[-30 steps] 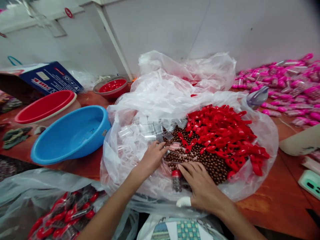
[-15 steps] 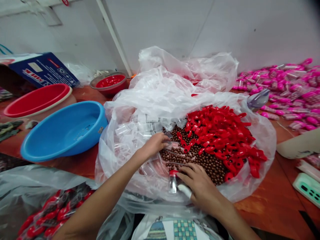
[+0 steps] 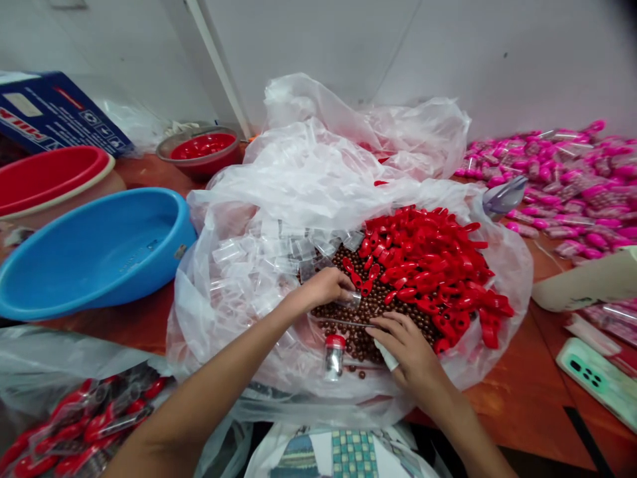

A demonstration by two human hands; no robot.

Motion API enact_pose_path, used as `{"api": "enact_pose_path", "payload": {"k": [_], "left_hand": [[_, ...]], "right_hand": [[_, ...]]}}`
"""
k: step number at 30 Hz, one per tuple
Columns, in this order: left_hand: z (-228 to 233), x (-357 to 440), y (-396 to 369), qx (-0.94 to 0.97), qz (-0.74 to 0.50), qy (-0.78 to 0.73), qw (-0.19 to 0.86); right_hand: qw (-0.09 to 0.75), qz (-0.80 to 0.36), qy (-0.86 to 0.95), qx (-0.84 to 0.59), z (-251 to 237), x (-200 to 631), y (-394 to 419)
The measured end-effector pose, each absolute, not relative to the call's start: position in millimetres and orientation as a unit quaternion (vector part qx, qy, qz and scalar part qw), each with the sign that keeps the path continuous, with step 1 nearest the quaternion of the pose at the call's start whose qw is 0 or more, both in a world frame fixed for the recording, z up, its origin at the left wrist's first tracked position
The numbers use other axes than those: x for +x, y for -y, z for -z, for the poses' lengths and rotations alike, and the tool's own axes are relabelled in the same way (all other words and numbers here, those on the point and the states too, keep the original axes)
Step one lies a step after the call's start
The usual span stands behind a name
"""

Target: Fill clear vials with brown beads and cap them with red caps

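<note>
My left hand (image 3: 326,288) is closed in a pinch on a clear plastic tube (image 3: 352,301), above a spread of small brown beads (image 3: 343,342). My right hand (image 3: 404,342) has its fingers curled around a thin metal rod (image 3: 343,322) that points left over the beads. Something white (image 3: 387,356) shows under that palm, perhaps the rod's handle. A clear tube with a red cap (image 3: 334,358) stands between my forearms, apart from both hands. Red plastic spoon-shaped pieces (image 3: 432,259) are heaped right of the beads, and clear empty tubes (image 3: 249,279) lie left.
A white plastic bag (image 3: 308,166) lies under and behind the parts. At left are a blue basin (image 3: 94,259), a red basin (image 3: 44,176) and a bag of red-topped tubes (image 3: 84,425). Pink-capped tubes (image 3: 557,186) and a phone (image 3: 597,378) are at right.
My left hand has moved right from the clear tubes to over the beads, a clear tube now in its fingers. My right hand has shifted up and away from the red-capped tube. The view has turned slightly.
</note>
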State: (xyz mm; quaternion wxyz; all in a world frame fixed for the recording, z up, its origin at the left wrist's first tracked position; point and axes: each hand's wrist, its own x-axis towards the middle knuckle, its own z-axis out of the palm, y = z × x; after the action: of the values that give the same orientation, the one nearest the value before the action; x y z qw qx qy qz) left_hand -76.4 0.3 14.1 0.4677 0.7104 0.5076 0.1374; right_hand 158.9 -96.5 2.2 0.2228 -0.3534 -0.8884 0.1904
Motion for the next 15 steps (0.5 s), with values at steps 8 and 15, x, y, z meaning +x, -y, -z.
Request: {"api": "enact_pose_path", "payload": {"k": [8,15], "left_hand": [[-8.3,-38.0,7.5,0.678,-0.180,-0.483,0.524],[-1.0,-30.3,14.3,0.620,-0.215,-0.468,0.592]], "right_hand": [[0.314,-0.178,0.829,-0.427,-8.0,176.6,91.8],[0.383,-0.170,0.749,-0.512,-9.4,187.1,92.1]]}}
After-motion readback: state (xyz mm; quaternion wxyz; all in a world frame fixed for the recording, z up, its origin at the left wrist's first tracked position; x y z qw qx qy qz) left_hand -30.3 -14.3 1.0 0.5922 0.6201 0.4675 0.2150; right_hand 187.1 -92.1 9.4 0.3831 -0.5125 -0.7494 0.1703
